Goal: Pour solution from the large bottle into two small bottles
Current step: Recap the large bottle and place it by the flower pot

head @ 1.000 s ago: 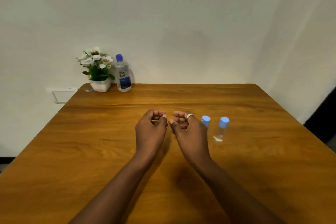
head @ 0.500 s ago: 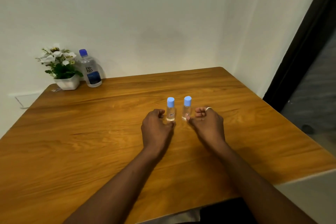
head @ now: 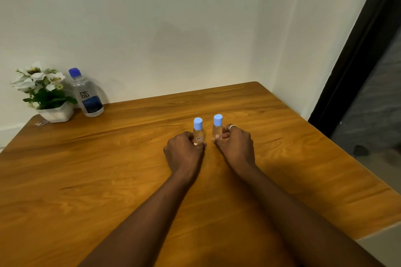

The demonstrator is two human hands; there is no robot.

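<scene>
Two small clear bottles with light blue caps stand upright side by side in the middle of the wooden table (head: 108, 169). My left hand (head: 184, 154) holds the left small bottle (head: 198, 131) at its base with curled fingers. My right hand (head: 235, 144), a ring on one finger, holds the right small bottle (head: 217, 128) the same way. The large clear bottle (head: 87, 95), with a dark blue cap and blue label, stands at the far left corner against the wall, well out of reach of both hands.
A white pot of white flowers (head: 46, 95) stands just left of the large bottle. The table's right edge runs near a dark door frame (head: 351, 67). A white wall backs the table.
The view swung right and the hands parted. Each hand moved onto a small bottle and now holds it; half a second ago they were just beside the bottles.
</scene>
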